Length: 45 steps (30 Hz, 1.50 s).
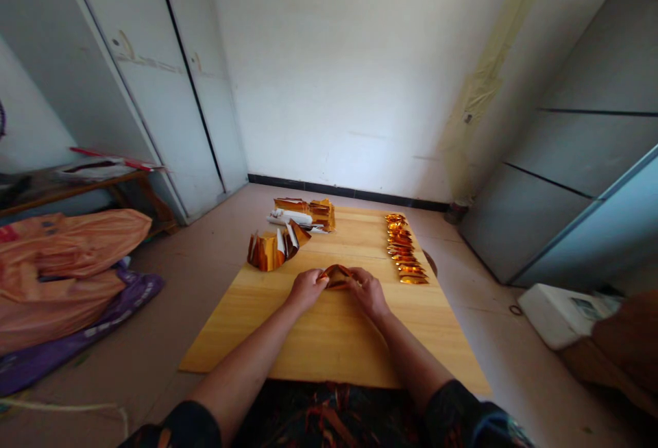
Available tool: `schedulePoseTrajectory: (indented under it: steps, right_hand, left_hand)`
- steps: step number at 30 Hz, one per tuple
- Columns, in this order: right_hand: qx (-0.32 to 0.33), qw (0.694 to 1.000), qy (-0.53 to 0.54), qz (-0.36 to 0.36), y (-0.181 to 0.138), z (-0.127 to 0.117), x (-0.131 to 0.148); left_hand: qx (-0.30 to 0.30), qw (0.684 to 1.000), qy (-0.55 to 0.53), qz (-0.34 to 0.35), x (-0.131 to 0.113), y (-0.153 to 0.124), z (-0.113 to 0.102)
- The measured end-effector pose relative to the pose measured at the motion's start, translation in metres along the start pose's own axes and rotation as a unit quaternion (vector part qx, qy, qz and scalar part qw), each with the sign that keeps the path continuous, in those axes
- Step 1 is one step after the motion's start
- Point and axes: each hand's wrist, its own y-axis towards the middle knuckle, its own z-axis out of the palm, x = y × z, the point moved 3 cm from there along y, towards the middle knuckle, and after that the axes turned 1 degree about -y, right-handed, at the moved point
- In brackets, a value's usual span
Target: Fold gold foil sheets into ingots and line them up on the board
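Between my two hands, low over the middle of the table, a piece of gold foil paper point(337, 275) is bent into a raised fold. My left hand point(307, 288) is closed on its left end, thumb and fingers pinched. On the other end, my right hand point(368, 290) grips the foil paper with bent fingers. Ahead and to the left lies a curved stack of gold foil sheets point(267, 251), some showing white backs. A row of folded gold foil pieces point(404, 246) runs along the table's right side.
More gold sheets point(323, 214) and a white roll or bundle point(290, 218) lie at the far left of the wooden table point(354, 338). Orange and purple bags point(66, 256) sit on the floor at left. A white box point(558, 314) stands at right, near grey cabinets point(560, 133).
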Motion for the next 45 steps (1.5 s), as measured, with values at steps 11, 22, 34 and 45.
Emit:
schedulePoseTrajectory:
  steps: [11,22,34,45]
  right_hand:
    - [-0.011,0.927,-0.355,0.121,0.016,0.029,0.01]
    - [0.016,0.903,-0.423,0.076,0.02,0.037,-0.001]
    - [0.077,0.905,-0.41,0.089,0.03,0.032,0.004]
    - [0.03,0.939,-0.315,0.133,0.023,0.02,0.004]
  left_hand:
    - [-0.135,0.991,0.022,-0.013,0.016,0.009,0.007]
    - [-0.175,0.984,0.019,0.002,0.017,0.003,0.009]
    - [-0.175,0.984,-0.011,0.01,0.018,0.001,0.011]
    - [-0.145,0.989,0.0,0.0,0.015,0.003,0.015]
